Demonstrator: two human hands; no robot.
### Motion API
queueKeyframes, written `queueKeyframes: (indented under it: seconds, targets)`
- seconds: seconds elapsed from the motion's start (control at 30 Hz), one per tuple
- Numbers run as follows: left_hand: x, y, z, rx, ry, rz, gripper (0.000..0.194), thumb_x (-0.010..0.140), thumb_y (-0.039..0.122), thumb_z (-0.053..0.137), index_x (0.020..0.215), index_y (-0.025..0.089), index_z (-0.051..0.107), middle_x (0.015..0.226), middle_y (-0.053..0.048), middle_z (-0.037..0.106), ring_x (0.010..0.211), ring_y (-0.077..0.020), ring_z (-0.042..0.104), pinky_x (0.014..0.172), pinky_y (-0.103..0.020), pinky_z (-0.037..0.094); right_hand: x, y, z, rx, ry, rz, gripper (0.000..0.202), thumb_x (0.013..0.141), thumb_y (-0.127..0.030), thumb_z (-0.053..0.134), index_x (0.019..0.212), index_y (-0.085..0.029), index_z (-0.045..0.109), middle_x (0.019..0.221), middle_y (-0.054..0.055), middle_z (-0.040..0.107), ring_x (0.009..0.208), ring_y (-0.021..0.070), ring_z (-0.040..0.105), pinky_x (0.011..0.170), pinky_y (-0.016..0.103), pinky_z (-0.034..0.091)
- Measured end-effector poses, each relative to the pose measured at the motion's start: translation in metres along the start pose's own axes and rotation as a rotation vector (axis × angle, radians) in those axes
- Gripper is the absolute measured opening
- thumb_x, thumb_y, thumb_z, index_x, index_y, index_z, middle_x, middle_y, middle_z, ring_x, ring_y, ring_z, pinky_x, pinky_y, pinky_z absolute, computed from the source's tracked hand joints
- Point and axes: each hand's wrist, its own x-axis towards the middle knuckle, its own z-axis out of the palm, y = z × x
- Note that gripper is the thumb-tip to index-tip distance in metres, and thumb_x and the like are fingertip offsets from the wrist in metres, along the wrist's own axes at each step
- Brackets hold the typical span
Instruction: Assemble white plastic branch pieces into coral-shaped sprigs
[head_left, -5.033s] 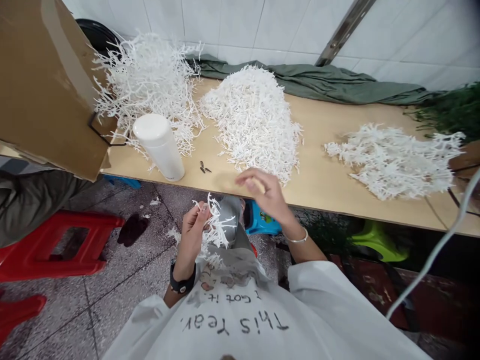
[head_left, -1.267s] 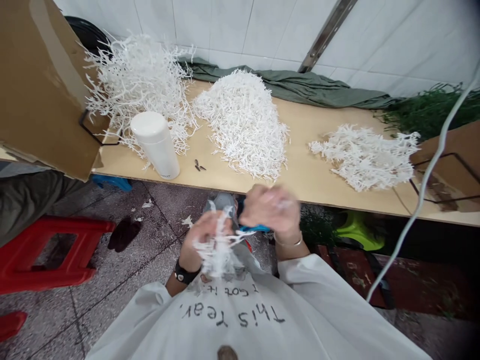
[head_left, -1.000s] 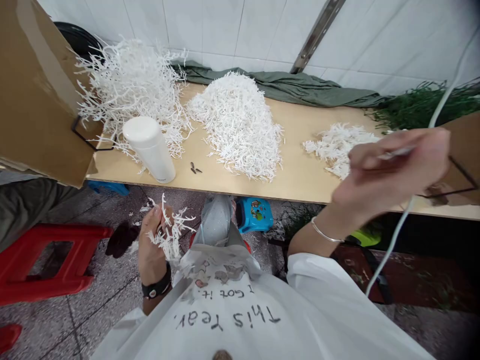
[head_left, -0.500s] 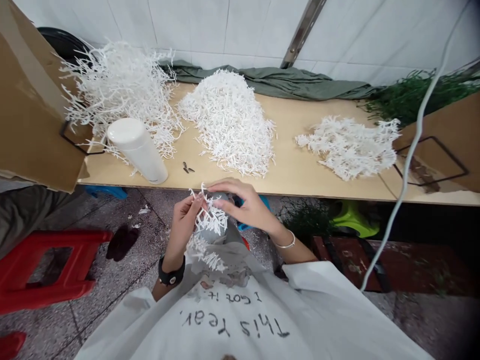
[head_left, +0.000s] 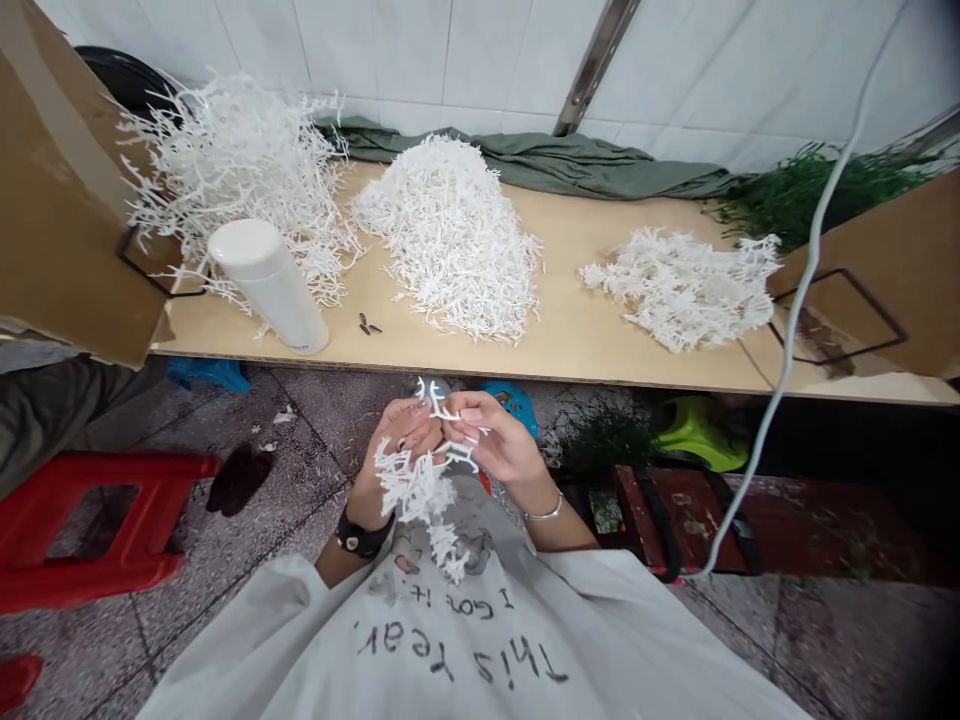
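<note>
A bundle of white branching plastic pieces (head_left: 424, 492) hangs below both hands, in front of my shirt. My left hand (head_left: 401, 432), with a black wristband, is closed on the top of this bundle. Close beside it, my right hand (head_left: 501, 440), wearing a silver bangle, pinches white branching pieces between thumb and fingers. A few prongs stick up between the two hands. Beyond them on the table (head_left: 559, 350) lie a loose tangle of long white strands (head_left: 240, 170), a dense heap of short white pieces (head_left: 457, 240) and a flatter white cluster (head_left: 686, 285).
A white bottle (head_left: 270, 290) stands at the front left of the table, near small dark seeds (head_left: 368, 325). Cardboard panels flank both ends. A white cable (head_left: 806, 270) crosses the right side. Red stool (head_left: 157, 520) at left; green foliage (head_left: 810, 190) at back right.
My right hand has moved down and closed on the white pieces beside my left hand. The bundle now hangs lower and more to the right. The view has shifted slightly.
</note>
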Motion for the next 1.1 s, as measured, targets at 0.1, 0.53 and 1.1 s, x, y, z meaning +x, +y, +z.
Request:
queueKeyframes:
  seconds: [0.1,0.53,1.1]
  targets:
    - [0.006,0.002,-0.01,-0.1,0.186,0.195,0.047,0.064,0.047,0.072,0.057,0.018,0.035,0.046,0.007,0.025,0.041,-0.0043,0.014,0.034,-0.018,0.022,0.0,-0.002,0.002,0.163,-0.009,-0.209,0.045,0.082,-0.034,0.049,0.052,-0.019,0.018,0.046,-0.004,0.013,0.049,0.0113,0.018,0.052,0.027,0.024]
    - [0.008,0.003,-0.024,0.335,0.268,0.311,0.036,0.079,0.048,0.063,0.065,0.014,0.063,0.046,0.002,0.051,0.04,-0.0059,0.04,0.044,-0.021,0.029,0.056,-0.074,-0.103,-1.423,0.743,-0.657,0.035,0.086,-0.052,0.046,0.093,-0.018,0.054,0.075,0.007,0.054,0.075,0.0216,0.052,0.08,0.044,0.041]
    - [0.014,-0.004,-0.023,0.618,0.313,0.468,0.033,0.089,0.043,0.051,0.094,0.015,0.067,0.068,-0.002,0.058,0.053,-0.0074,0.038,0.051,-0.022,0.03,0.015,-0.024,-0.032,-1.169,0.051,-0.13,0.016,0.087,-0.031,0.055,0.087,-0.016,0.061,0.072,0.0,0.061,0.066,0.0089,0.054,0.061,0.021,0.04]
